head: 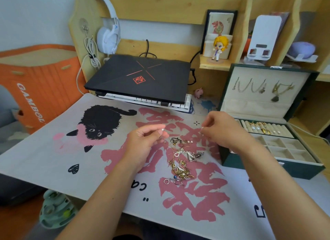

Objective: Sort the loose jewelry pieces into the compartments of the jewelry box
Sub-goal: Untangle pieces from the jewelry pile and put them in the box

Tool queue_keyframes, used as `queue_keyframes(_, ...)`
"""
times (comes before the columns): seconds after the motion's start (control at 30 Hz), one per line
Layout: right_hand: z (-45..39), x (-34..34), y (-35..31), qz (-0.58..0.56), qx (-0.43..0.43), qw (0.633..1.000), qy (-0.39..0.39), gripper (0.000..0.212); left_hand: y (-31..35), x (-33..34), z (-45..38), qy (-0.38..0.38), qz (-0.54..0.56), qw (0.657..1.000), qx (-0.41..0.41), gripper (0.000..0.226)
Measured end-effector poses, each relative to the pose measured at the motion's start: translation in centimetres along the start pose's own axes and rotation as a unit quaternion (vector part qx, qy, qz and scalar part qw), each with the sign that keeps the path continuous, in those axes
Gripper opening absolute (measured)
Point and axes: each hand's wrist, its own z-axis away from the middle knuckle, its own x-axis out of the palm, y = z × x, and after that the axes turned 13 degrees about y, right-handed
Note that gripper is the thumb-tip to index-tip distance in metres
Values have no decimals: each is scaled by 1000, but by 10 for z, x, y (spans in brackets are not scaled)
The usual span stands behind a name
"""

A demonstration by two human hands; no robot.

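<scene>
On the desk mat (53, 150) with its black cat print, seen from the head camera, a tangled pile of loose jewelry (182, 159) lies on the surface just below and between both hands. Left hand (146, 143) hovers above the mat beside the pile's upper left edge, its fingers (161, 131) curled and pinching a small silvery piece (162, 130) at the tips. Right hand (223, 130) is raised near the pile's upper right, fingers bent together; something tiny seems pinched at their tips, though blur makes it hard to confirm. Just right of that hand sits the open green jewelry box (267, 166), its ring rolls holding a few pearl and gold pieces, its square compartments nearer the front, necklaces hanging inside the lid. A closed black laptop (139, 77) rests behind.
</scene>
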Motion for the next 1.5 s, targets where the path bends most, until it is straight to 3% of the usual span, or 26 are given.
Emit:
queue_keyframes(0.2, 21, -10, -1, -242, 52, 960, -127, 15, 7, 1, 4, -8, -37, 999, 19, 25)
queue_keyframes(0.4, 41, -8, 13, -397, 109, 896, -166, 12, 18, 8, 24, -35, -52, 998, 18, 32)
queue_keyframes(0.7, 75, -35, 40, -380, 68, 915, -114, 11, 46, 35, 90, -113, 1, 993, -35, 36)
queue_keyframes(0.97, 97, -49, 47, -368, -7, 925, -92, 15, 60, 50, 118, -128, -89, 988, 8, 39)
queue_keyframes(1.2, 102, -51, 46, -265, -68, 960, -50, 11, 63, 58, 127, -145, -124, 981, 26, 39)
queue_keyframes(1.5, 110, -58, 52, -254, -52, 965, -34, 12, 62, 67, 134, -153, -98, 983, -4, 30)
